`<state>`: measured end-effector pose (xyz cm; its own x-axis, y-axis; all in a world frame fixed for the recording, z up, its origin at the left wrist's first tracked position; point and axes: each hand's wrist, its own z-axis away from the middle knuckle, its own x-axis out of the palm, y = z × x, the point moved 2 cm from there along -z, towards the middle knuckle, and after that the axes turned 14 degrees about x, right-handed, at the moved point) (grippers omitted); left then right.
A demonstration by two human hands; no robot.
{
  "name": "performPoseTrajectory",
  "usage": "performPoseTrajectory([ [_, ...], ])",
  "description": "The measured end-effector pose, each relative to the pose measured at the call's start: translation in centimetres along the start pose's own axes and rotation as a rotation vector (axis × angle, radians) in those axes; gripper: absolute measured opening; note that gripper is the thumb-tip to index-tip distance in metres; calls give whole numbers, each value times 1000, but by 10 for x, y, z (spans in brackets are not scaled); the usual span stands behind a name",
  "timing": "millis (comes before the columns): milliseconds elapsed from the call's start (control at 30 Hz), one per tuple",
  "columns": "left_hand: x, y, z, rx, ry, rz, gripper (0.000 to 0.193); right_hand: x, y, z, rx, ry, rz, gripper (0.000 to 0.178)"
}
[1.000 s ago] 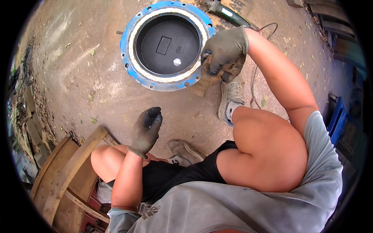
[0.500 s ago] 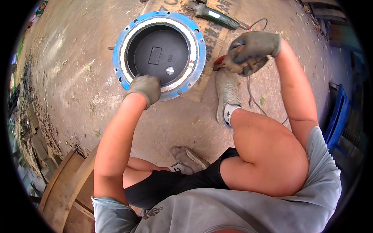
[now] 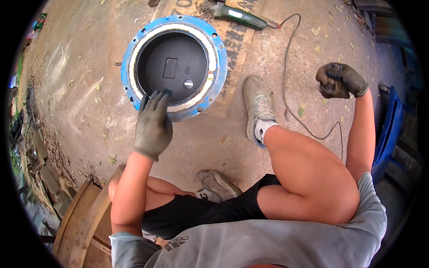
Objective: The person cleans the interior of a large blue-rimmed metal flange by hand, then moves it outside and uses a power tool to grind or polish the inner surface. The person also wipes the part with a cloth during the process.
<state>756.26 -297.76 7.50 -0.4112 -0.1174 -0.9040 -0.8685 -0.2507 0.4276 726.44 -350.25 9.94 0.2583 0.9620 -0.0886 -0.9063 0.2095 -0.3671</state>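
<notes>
A round blue flanged ring (image 3: 218,71) with bolt holes lies on the ground in front of me. It has a whitish, crusty inner band and a black disc (image 3: 178,67) recessed in its middle. My left hand (image 3: 154,125), in a grey glove with dark fingertips, is open, its fingers stretched over the ring's near rim. Whether the fingertips touch the rim I cannot tell. Off to the right, above the ground, my gloved right hand (image 3: 346,80) is closed around a crumpled brown, rag-like wad (image 3: 327,77), partly hidden by the fingers.
Beyond the ring lies a green angle grinder (image 3: 239,17), its cord (image 3: 286,67) looping across the ground past my shoe (image 3: 258,100). A printed wooden board (image 3: 232,67) runs beneath the ring. Curved wooden pieces (image 3: 82,214) stand at lower left, a blue frame (image 3: 388,127) at right.
My right hand has swung right, away from the ring and shoe, with the brown wad. My left hand has drawn back toward me and its fingers have straightened.
</notes>
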Motion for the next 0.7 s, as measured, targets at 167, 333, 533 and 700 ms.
performPoseTrajectory([
  [167, -19, 46, 42, -389, 246, 636, 62, 38, -50, -12, -537, 174, 363, 52],
  [333, -14, 59, 56, -511, 417, 885, 62, 152, -136, 6, -398, -519, -211, 59],
  [533, -29, 58, 68, -569, 450, 886, 60, 179, -171, -13, -504, -367, 126, 51],
  [700, -33, 61, 103, -593, 533, 863, 56, 227, -206, -23, -513, -227, 342, 34],
])
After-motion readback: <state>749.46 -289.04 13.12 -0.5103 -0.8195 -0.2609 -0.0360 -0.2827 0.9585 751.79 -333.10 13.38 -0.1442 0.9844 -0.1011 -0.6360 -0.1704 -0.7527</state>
